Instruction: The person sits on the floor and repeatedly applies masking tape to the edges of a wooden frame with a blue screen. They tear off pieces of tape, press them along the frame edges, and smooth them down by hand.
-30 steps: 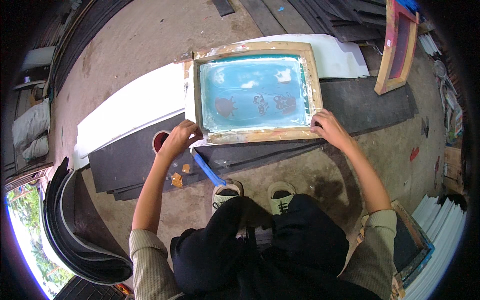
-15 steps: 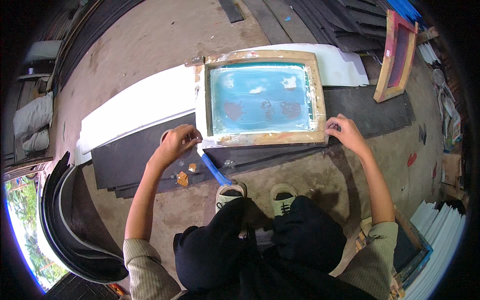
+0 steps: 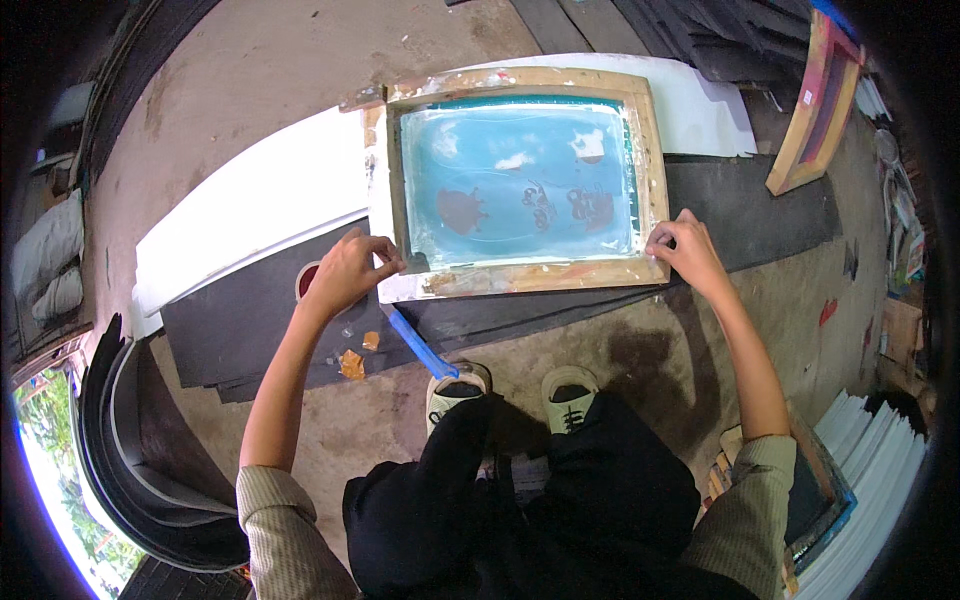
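Observation:
A wooden-framed printing screen (image 3: 530, 277) lies in front of me across white and black sheets, with light blue mesh and several dark drawn shapes in it. At its near left corner my left hand (image 3: 352, 272) is closed, fingertips pinched at the inner edge of the rail. My right hand (image 3: 688, 256) pinches the right rail close to the near right corner, thumb and forefinger curled together. Beside the left wrist stands a round container (image 3: 307, 280) with dark red inside, partly hidden by the hand. A blue strip-like handle (image 3: 420, 343) runs from under the near left corner toward my left shoe.
White sheets (image 3: 250, 200) and black sheets (image 3: 270, 290) lie under the screen. Another wooden-framed screen (image 3: 815, 110) leans at the far right. Orange-brown scraps (image 3: 352, 364) lie near my left forearm. Curved black sheets (image 3: 110, 450) stand at left, stacked white sheets (image 3: 870, 490) at right.
The view has shifted and the screen looks larger. My right fingertips have moved inward onto its right rail. The left fingertips stay at the near left corner; more of the round container shows.

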Tool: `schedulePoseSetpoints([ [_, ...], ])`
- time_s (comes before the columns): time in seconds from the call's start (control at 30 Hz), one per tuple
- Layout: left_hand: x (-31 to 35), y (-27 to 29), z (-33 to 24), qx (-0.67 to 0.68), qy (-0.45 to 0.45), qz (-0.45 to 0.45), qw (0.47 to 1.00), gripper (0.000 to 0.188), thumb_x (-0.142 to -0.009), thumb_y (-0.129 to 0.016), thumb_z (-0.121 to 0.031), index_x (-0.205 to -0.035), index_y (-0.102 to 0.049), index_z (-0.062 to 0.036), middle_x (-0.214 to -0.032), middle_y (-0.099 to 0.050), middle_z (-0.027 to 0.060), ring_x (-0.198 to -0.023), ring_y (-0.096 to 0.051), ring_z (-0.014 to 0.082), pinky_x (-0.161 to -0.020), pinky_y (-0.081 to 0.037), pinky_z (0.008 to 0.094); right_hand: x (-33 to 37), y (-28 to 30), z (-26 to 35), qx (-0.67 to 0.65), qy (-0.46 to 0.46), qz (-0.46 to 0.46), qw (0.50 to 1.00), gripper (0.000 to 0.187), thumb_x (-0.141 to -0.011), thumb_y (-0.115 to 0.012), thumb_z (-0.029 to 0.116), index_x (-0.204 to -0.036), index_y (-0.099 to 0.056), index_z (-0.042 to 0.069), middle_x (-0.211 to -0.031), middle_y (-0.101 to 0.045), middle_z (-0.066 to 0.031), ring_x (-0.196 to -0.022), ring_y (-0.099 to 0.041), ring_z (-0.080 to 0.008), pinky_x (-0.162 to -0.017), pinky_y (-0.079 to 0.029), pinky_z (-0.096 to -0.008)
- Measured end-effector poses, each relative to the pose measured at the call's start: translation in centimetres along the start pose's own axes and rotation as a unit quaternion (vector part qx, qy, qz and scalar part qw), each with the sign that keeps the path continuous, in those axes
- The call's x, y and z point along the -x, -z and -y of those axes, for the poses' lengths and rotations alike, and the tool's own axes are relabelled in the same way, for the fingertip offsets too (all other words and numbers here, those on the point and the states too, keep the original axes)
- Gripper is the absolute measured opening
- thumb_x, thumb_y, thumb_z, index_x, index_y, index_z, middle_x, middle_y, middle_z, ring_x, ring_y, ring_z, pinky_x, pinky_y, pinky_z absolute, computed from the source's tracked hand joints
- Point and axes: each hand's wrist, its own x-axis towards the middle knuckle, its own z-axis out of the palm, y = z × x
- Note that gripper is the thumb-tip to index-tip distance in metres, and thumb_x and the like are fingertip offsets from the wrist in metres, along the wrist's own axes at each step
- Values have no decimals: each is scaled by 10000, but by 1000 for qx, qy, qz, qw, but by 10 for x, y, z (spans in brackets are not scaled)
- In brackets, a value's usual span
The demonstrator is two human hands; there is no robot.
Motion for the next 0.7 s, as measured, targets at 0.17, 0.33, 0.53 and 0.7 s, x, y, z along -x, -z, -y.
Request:
schedulePoseSetpoints([
  [0.17, -11, -17, -1, -21, 59, -15, 998, 225, -769, -677, -290, -803, -679, -67, -812, -660, 48, -869, -538, 229, -755, -455, 376, -3, -10, 16, 86, 8, -17, 996, 109, -729, -692, 171, -771, -678, 71, -732, -644, -51, -844, -500, -210, -803, -340, -357],
  [0.33, -15, -21, -4, -64, 68, -45, 995, 129, -735, -711, -218, -778, -699, -96, -760, -671, 10, -860, -539, 191, -695, -489, 344, -2, -16, 19, 152, 50, -65, 985, 134, -741, -671, 174, -804, -670, 56, -793, -654, -46, -913, -492, -205, -835, -316, -397],
  [0.53, -15, -22, -10, -114, 41, -70, 990, 107, -682, -722, -176, -755, -699, -101, -754, -665, 0, -851, -535, 188, -707, -496, 335, -5, -21, 21, 198, 66, -86, 974, 138, -740, -662, 180, -804, -670, 58, -801, -637, -45, -948, -481, -205, -853, -294, -455],
  [0.7, -17, -20, -14, -133, 0, -73, 988, 105, -667, -718, -157, -749, -687, -99, -747, -651, -10, -850, -534, 182, -712, -498, 329, -5, -27, 17, 205, 72, -100, 971, 116, -733, -667, 156, -791, -664, 57, -784, -627, -47, -960, -474, -208, -864, -284, -471],
])
